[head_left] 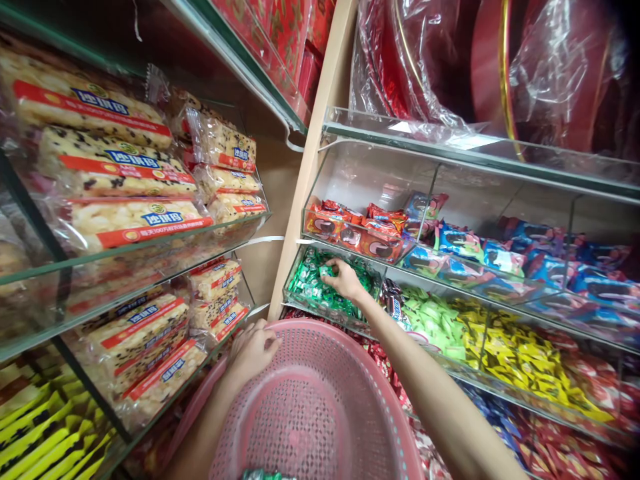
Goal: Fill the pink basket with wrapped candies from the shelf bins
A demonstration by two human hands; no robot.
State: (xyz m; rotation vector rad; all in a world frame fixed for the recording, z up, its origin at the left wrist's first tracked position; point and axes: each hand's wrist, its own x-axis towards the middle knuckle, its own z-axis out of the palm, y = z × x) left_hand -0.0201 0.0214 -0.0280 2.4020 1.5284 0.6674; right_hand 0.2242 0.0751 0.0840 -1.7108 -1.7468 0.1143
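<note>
My left hand grips the far-left rim of a pink perforated plastic basket, fingers bent over the edge. A few green-wrapped candies lie at the basket's near end. Beyond the basket, my right hand reaches into a glass compartment full of green-wrapped candies. Its thumb and fingers are pinched around a green-wrapped candy at the top of the pile.
Glass shelves on the left hold wrapped pastry bars. To the right are light green packets, yellow packets and blue packets. A glass shelf edge juts out above. A wooden post stands between the shelf units.
</note>
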